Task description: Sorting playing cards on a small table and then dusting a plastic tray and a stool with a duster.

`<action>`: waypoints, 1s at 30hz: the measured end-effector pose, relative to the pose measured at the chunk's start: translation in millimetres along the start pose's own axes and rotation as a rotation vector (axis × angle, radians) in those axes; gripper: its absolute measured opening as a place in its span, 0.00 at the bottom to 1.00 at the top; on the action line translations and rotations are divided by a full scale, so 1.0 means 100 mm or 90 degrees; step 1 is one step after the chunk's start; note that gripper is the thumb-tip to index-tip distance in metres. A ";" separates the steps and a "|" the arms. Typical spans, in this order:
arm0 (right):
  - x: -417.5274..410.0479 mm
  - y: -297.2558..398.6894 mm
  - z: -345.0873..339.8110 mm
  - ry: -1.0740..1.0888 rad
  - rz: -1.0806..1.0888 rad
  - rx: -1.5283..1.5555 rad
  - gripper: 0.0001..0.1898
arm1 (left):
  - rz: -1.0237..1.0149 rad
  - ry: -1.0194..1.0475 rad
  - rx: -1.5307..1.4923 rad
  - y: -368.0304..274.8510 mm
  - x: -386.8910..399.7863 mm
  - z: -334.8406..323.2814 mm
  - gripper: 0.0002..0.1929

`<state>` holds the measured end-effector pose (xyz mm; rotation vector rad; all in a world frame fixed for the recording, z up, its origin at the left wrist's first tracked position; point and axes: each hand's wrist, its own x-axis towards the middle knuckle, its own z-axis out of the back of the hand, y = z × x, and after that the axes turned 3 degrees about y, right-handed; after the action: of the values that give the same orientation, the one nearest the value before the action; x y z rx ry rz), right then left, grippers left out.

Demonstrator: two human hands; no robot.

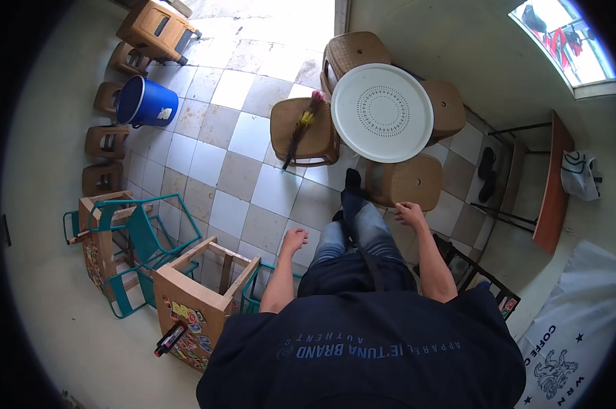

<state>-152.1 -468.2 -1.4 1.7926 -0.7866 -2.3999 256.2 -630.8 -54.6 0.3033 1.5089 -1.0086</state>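
My left hand (296, 240) hangs low over the tiled floor with its fingers loosely curled; I see nothing in it. My right hand (409, 214) is at the near edge of a brown woven-pattern plastic stool (425, 179), fingers loosely bent; whether it touches the stool I cannot tell. Beyond that stool stands a round white table (395, 110) with a pattern of small holes in its middle. A feather duster (303, 122) with pink, yellow and dark feathers lies across another brown stool (282, 122) left of the table.
A blue plastic bucket (159, 105) lies on its side near several brown stools at the left wall. Teal metal chairs (147, 235) and a sticker-covered wooden table (172, 286) stand at the lower left. A dark metal rack (471, 273) is to my right. Dark slippers (487, 174) lie near the right wall.
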 end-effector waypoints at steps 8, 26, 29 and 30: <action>0.44 0.61 0.12 0.029 0.001 -0.026 0.20 | -0.031 -0.006 -0.024 -0.87 0.65 0.15 0.17; 1.11 0.77 -0.15 -0.114 0.036 0.155 0.15 | -0.275 -0.395 0.318 -2.21 1.98 0.68 0.19; 1.29 0.60 -0.19 -0.162 0.072 0.197 0.14 | -0.260 -0.398 0.337 -2.21 2.17 0.66 0.20; 1.35 0.60 -0.24 -0.160 0.067 0.203 0.14 | -0.271 -0.415 0.355 -2.17 2.23 0.69 0.21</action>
<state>-190.7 -573.1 -100.7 1.5029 -1.3207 -2.5791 99.0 -887.7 -159.2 0.0198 0.6884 -1.6730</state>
